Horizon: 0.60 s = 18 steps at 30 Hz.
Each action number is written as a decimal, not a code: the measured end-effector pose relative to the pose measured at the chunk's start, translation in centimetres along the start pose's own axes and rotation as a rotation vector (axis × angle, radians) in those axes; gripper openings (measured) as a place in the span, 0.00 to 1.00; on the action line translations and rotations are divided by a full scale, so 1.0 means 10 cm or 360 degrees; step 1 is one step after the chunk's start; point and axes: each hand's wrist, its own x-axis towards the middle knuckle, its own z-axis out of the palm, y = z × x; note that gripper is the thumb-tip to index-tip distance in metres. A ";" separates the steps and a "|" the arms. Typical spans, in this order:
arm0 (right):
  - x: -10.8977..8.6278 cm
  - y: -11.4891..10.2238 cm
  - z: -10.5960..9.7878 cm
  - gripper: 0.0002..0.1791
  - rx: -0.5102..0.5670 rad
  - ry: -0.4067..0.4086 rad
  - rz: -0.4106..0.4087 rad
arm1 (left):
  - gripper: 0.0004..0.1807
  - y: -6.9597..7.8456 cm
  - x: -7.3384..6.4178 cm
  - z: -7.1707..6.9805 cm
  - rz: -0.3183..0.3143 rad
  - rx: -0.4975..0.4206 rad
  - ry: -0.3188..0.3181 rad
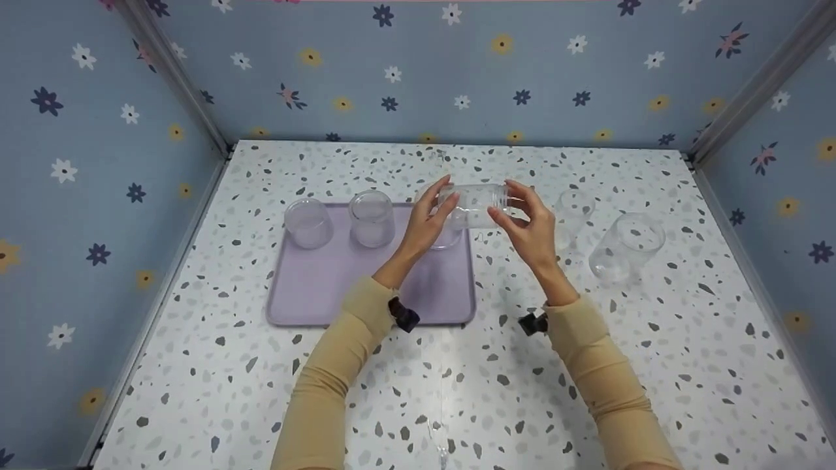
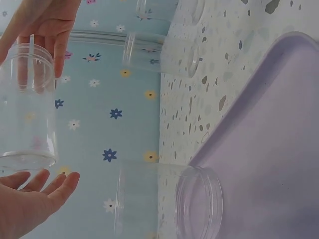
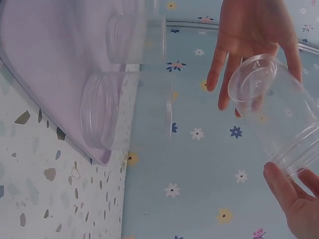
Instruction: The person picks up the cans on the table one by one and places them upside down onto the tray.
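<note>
A clear jar (image 1: 480, 203) lies sideways in the air between the two hands, above the tray's back right edge. The right hand (image 1: 530, 225) pinches it at the threaded mouth between thumb and fingers. At the closed base is the left hand (image 1: 424, 219), its fingers (image 3: 219, 69) fairly straight and spread around that end. Whether the left fingers bear on the glass-clear wall cannot be told. Below, a purple tray (image 1: 313, 287) carries clear jars standing mouth down: a left jar (image 1: 308, 225), a middle jar (image 1: 371, 225) and a right jar (image 1: 445, 238), partly hidden by the left hand.
To the right of the tray, two clear jars stand mouth up on the speckled table (image 1: 457, 391): a slimmer jar (image 1: 576, 205) and a wider jar (image 1: 624, 251). Flowered wall panels (image 1: 418, 78) enclose the back and sides.
</note>
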 end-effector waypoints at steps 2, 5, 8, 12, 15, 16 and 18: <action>-0.02 0.00 0.00 0.25 0.0038 0.0000 0.0015 | 0.26 0.01 -0.01 0.00 0.0039 -0.0044 -0.0009; -0.04 -0.02 0.01 0.25 0.0092 0.0001 0.0061 | 0.24 0.09 -0.05 0.00 0.0062 -0.0100 -0.0021; -0.05 -0.03 0.01 0.25 0.0123 0.0001 0.0121 | 0.23 0.23 -0.13 0.00 0.0051 -0.0159 -0.0027; -0.07 -0.03 0.03 0.24 0.0162 -0.0006 0.0146 | 0.22 0.37 -0.21 0.00 -0.0001 -0.0214 -0.0019; -0.08 -0.02 0.04 0.23 0.0193 -0.0007 0.0133 | 0.22 0.38 -0.24 0.00 -0.0028 -0.0238 -0.0009; -0.09 -0.02 0.04 0.23 0.0202 -0.0009 0.0132 | 0.22 0.37 -0.25 0.00 -0.0030 -0.0243 -0.0005; -0.09 -0.01 0.05 0.23 0.0230 -0.0017 0.0141 | 0.21 0.35 -0.26 0.00 -0.0019 -0.0247 0.0000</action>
